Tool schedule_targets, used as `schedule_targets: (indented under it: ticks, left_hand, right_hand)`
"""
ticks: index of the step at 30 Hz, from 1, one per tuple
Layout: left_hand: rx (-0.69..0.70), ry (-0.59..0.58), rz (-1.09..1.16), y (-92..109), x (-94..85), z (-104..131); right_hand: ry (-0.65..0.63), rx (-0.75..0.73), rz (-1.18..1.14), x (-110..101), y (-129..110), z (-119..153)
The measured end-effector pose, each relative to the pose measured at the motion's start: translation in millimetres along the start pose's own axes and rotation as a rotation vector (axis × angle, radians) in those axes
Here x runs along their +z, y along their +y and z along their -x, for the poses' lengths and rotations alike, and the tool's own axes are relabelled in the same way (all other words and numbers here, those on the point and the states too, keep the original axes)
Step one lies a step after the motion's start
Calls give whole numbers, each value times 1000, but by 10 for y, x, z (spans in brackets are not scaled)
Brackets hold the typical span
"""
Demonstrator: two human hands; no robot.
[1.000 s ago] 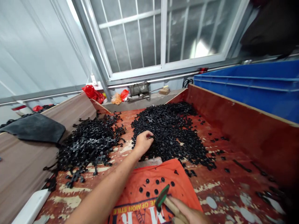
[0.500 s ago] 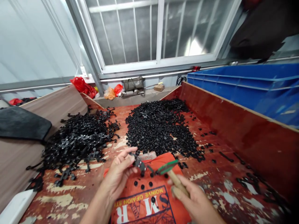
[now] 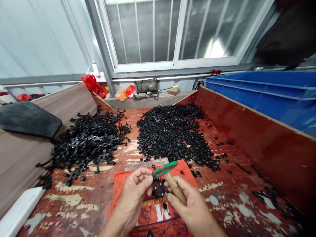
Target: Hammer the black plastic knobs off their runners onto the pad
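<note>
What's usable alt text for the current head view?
The right hand grips a green-headed, wooden-handled tool beside the left hand, a small black part between them, above an orange printed cloth. Beyond, a left heap and right heap of small black parts cover a worn red tabletop partly.

From far away I see that the hammer [image 3: 170,180] has a matt wooden handle and a head like painted metal. The black pieces [image 3: 170,135] look plastic, partly glossy; the cloth [image 3: 118,189] is matt, the red tabletop [image 3: 98,196] shiny with rough, worn patches.
</note>
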State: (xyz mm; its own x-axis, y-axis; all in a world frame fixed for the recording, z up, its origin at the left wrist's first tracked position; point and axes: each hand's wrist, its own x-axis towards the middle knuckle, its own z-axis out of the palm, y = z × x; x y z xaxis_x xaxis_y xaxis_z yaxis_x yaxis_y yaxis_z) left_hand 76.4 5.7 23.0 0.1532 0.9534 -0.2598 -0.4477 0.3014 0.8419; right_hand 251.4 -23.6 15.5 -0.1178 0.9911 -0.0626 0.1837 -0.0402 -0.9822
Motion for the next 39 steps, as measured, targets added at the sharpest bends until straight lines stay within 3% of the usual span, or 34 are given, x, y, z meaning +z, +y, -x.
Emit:
schedule_targets:
  ticks: [4, 10, 15, 19, 24, 32, 39]
  left_hand:
    - [-28, -6, -54, 60, 28, 57]
    - [-53, -18, 16, 100, -12, 86]
    - [-49, 89, -195, 93, -87, 148]
    - [-41, 84, -305, 80, -85, 240]
    - [-76, 94, -185, 49, -81, 292]
    - [-38, 40, -191, -27, -106, 289]
    - [-106, 39, -142, 156, -126, 176]
  right_hand:
    - [86, 20, -31, -88, -69, -16]
    - [79, 124, -75, -105, -131, 18]
    - [92, 159, -81, -129, -140, 19]
    - [126, 168, -101, -135, -119, 28]
    - [132, 173, -157, -164, -167, 32]
    - [121, 166, -229, -153, -156, 27]
    - [67, 169, -174, -132, -122, 60]
